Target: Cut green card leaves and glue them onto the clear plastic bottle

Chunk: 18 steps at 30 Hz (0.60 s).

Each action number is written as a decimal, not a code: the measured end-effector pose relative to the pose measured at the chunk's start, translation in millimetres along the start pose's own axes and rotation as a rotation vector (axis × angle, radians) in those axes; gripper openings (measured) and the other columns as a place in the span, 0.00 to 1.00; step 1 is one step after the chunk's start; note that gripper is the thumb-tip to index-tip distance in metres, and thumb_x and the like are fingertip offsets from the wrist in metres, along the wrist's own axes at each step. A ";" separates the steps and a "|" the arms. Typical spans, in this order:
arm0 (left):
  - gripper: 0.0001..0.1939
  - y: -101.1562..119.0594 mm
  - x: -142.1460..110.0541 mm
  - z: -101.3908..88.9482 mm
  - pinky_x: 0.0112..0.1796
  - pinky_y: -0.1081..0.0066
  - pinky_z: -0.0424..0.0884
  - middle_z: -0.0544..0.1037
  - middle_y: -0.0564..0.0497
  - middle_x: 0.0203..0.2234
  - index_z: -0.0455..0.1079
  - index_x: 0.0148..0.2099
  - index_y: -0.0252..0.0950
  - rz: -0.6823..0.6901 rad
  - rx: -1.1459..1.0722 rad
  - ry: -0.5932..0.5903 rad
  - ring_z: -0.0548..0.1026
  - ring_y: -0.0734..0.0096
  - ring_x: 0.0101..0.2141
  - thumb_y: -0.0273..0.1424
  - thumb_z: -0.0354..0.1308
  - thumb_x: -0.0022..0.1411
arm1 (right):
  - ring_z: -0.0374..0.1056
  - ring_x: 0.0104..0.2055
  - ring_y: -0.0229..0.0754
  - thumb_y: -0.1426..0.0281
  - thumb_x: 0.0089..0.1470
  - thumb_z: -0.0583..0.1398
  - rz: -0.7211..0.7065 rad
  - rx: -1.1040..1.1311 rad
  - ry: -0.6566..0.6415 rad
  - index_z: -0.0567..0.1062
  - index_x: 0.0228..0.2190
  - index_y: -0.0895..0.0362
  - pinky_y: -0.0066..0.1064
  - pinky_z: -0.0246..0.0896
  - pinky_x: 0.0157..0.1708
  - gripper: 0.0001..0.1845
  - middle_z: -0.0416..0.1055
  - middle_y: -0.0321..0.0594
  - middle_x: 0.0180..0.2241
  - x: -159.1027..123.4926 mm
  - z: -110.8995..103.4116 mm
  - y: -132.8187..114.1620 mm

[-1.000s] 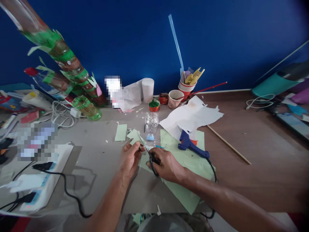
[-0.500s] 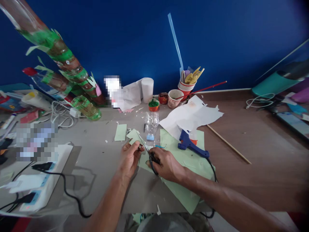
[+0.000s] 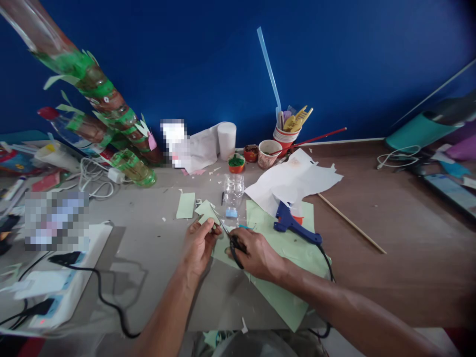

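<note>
My left hand (image 3: 199,246) pinches a small light green paper piece (image 3: 207,212) just above the table. My right hand (image 3: 256,255) grips black-handled scissors (image 3: 229,239), whose blades point up-left into that paper. Both hands meet over a large light green paper sheet (image 3: 288,258) lying on the table. A blue glue gun (image 3: 293,224) rests on that sheet just right of my right hand, its black cord trailing toward me.
A small clear bottle (image 3: 233,193) and a green paper strip (image 3: 186,205) lie beyond the hands. White paper (image 3: 293,181), cups with tools (image 3: 286,131), paint pots and a wooden stick (image 3: 351,224) sit further back. A power strip (image 3: 55,287) with cables and green-painted bottles (image 3: 100,99) are left.
The hands stay in nearly the same place; the scissors and the small paper piece shift only slightly. The view has tilted a little.
</note>
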<state>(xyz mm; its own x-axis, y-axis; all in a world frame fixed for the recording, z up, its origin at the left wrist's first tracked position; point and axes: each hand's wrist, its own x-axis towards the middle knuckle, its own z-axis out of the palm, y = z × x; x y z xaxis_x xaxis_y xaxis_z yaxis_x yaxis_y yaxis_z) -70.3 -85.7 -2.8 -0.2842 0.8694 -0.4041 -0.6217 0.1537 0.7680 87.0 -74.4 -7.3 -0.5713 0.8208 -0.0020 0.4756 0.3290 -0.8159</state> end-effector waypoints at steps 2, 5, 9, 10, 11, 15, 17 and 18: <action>0.12 0.7 -0.1 0.9 0.27 0.76 0.69 0.73 0.54 0.19 0.71 0.27 0.31 -0.007 -0.003 -0.002 0.71 0.78 0.22 0.31 0.70 0.42 | 0.63 0.29 0.40 0.70 0.51 0.59 -0.004 0.010 0.010 0.69 0.36 0.57 0.27 0.55 0.29 0.09 0.67 0.36 0.25 0.5 -0.3 0.8; 0.12 2.0 -0.8 2.2 0.27 0.76 0.69 0.74 0.54 0.20 0.71 0.28 0.31 -0.009 -0.020 -0.006 0.70 0.79 0.22 0.30 0.70 0.42 | 0.63 0.27 0.38 0.70 0.50 0.59 0.008 0.038 0.034 0.69 0.36 0.57 0.27 0.55 0.28 0.08 0.67 0.35 0.24 0.5 -1.4 0.9; 0.11 2.5 -1.3 2.8 0.27 0.75 0.69 0.74 0.53 0.21 0.72 0.28 0.31 -0.004 -0.048 -0.001 0.69 0.79 0.21 0.29 0.70 0.43 | 0.56 0.21 0.35 0.69 0.50 0.58 0.059 0.113 0.067 0.69 0.34 0.56 0.25 0.50 0.23 0.07 0.62 0.30 0.19 -0.2 -5.6 -2.8; 0.11 2.4 -1.2 2.8 0.27 0.75 0.69 0.74 0.53 0.21 0.72 0.28 0.31 -0.002 -0.052 0.003 0.69 0.79 0.21 0.29 0.70 0.43 | 0.54 0.20 0.34 0.69 0.49 0.58 0.069 0.135 0.069 0.68 0.33 0.56 0.25 0.49 0.22 0.07 0.59 0.29 0.18 -0.2 -7.1 -4.1; 0.11 2.3 -1.1 2.7 0.27 0.74 0.69 0.75 0.53 0.21 0.72 0.28 0.31 0.000 -0.055 0.005 0.69 0.79 0.21 0.29 0.70 0.43 | 0.52 0.20 0.34 0.68 0.48 0.58 0.076 0.155 0.069 0.68 0.32 0.56 0.25 0.48 0.21 0.07 0.57 0.28 0.17 -0.3 -8.6 -5.2; 0.09 2.1 -0.1 1.5 0.27 0.74 0.69 0.76 0.51 0.23 0.72 0.28 0.31 -0.005 -0.055 0.002 0.70 0.78 0.21 0.29 0.69 0.44 | 0.47 0.19 0.32 0.67 0.47 0.58 0.093 0.201 0.058 0.67 0.31 0.56 0.25 0.44 0.19 0.08 0.53 0.26 0.16 0.4 -12.7 -6.5; 0.09 2.2 0.3 0.7 0.27 0.74 0.69 0.76 0.51 0.24 0.72 0.29 0.32 -0.010 -0.058 -0.001 0.70 0.78 0.22 0.29 0.68 0.46 | 0.47 0.18 0.32 0.67 0.47 0.58 0.111 0.201 0.054 0.66 0.31 0.55 0.25 0.43 0.19 0.07 0.52 0.26 0.16 1.1 -12.6 -5.5; 0.08 2.2 0.6 0.4 0.26 0.74 0.70 0.76 0.51 0.25 0.72 0.29 0.32 -0.011 -0.067 0.001 0.70 0.78 0.22 0.29 0.67 0.47 | 0.47 0.18 0.32 0.66 0.48 0.58 0.120 0.195 0.051 0.67 0.31 0.55 0.25 0.43 0.19 0.07 0.52 0.26 0.16 1.5 -12.2 -5.0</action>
<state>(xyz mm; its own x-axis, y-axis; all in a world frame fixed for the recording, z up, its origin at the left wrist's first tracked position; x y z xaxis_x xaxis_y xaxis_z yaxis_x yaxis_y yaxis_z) -71.6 -84.6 -1.2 -0.2777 0.8676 -0.4125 -0.6720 0.1315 0.7288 91.9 -69.1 3.8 -0.4814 0.8727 -0.0810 0.3974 0.1350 -0.9077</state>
